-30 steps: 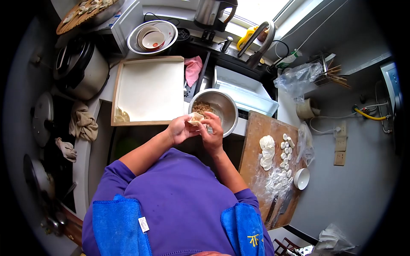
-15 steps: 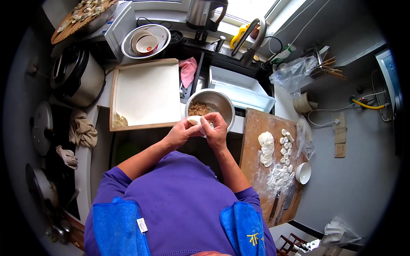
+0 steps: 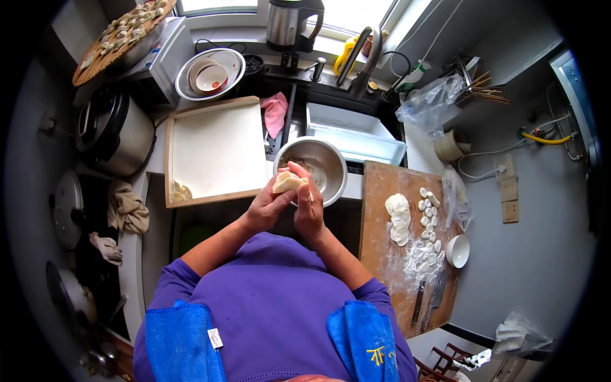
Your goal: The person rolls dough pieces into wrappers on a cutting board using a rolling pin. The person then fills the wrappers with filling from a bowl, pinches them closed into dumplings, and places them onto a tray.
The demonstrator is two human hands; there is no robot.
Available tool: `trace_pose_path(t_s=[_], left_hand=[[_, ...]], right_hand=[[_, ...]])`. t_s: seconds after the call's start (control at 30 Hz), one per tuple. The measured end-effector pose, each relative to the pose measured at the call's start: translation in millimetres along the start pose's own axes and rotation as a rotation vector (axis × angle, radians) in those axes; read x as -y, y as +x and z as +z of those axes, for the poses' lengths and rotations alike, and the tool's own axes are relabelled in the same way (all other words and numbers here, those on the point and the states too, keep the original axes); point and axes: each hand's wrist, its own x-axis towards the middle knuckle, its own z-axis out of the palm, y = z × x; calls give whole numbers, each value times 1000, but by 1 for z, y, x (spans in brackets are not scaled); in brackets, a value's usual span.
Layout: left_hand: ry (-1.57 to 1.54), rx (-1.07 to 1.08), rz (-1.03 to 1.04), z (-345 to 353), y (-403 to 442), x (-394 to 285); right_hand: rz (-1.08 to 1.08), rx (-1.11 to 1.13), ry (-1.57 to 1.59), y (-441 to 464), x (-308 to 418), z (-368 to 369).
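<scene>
A pale dumpling (image 3: 289, 183) is cupped between my two hands, in front of the steel bowl (image 3: 332, 167). My left hand (image 3: 266, 208) wraps it from the left, the thumb along its lower side. From the right, my right hand (image 3: 309, 213) closes on the same dumpling, its fingers behind and beside the dough. The filling in the bowl is mostly hidden by my fingers. To the left lies a white wooden-rimmed tray (image 3: 216, 149) with a small group of dumplings (image 3: 180, 191) in its near left corner.
On the right, a floury board (image 3: 375, 254) carries stacked wrappers (image 3: 398, 219), dough pieces (image 3: 428, 219), a knife (image 3: 438, 291) and a dark stick (image 3: 418, 302). A white bowl (image 3: 457, 251) sits at its edge. A clear drawer (image 3: 356, 137) stands by the faucet (image 3: 368, 60).
Both hands have turned, bringing the dumpling's rounded side up between them. My right hand has shifted left and now covers more of the filling. The whole view has shifted slightly.
</scene>
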Motion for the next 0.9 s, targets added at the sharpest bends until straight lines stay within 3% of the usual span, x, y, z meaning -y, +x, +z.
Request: trace_pose_path(t_s=[0.03, 0.1, 0.2, 0.37, 0.43, 0.5, 0.6, 0.7, 0.77, 0.83, 0.9], left_hand=[[194, 57, 72, 0, 0, -3], [190, 15, 57, 5, -6, -12], [191, 178, 14, 8, -11, -25], [388, 323, 48, 0, -15, -27], [517, 361, 172, -4, -15, -22], [506, 385, 166, -3, -16, -22], [159, 302, -52, 4, -19, -17], [-19, 277, -44, 7, -16, -16], [48, 303, -9, 4, -13, -21], [700, 495, 138, -6, -12, -24], [792, 512, 123, -9, -14, -23]], right_hand=[[-80, 8, -87, 0, 2, -1], [-169, 22, -181, 1, 11, -5], [-492, 166, -466, 4, 19, -10], [-578, 257, -506, 1, 24, -8], [-570, 292, -436, 0, 23, -9], [-544, 286, -410, -3, 23, -8], [-520, 255, -369, -6, 21, -3], [-507, 234, -360, -7, 20, -2], [-491, 239, -366, -8, 20, -3], [-450, 249, -376, -9, 20, -5], [-416, 297, -349, -9, 20, -8]])
